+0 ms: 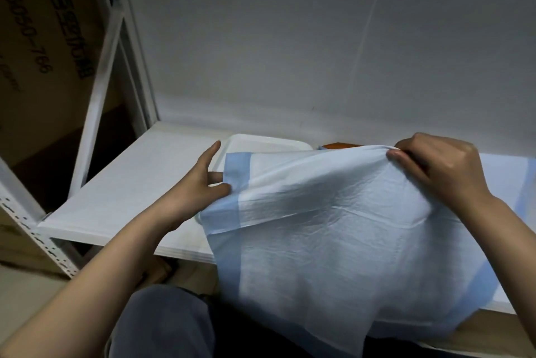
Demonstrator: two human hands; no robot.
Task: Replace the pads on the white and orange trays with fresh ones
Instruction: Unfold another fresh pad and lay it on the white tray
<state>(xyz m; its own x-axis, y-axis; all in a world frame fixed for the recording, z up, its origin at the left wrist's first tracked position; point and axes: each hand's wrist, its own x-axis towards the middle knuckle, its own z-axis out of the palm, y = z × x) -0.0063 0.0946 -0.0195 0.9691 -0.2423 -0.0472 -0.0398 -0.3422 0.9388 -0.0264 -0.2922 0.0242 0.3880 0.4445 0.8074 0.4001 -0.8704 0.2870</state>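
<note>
The right hand (441,172) has its grip pinched on the top edge of a blue-bordered pad (319,241); the left hand (200,183) pinches its left border. Beyond both hands, the white tray (261,143) and orange tray (339,145) lie on the shelf (130,183), mostly hidden by the pad.

Pad (333,227): thin crinkled non-woven sheet, faint sheen, blue film border. White tray (261,141): smooth plastic, slight gloss. Shelf (130,183): matt white board. Rack upright (34,230): white painted perforated metal. Box (43,53): matt printed cardboard.
</note>
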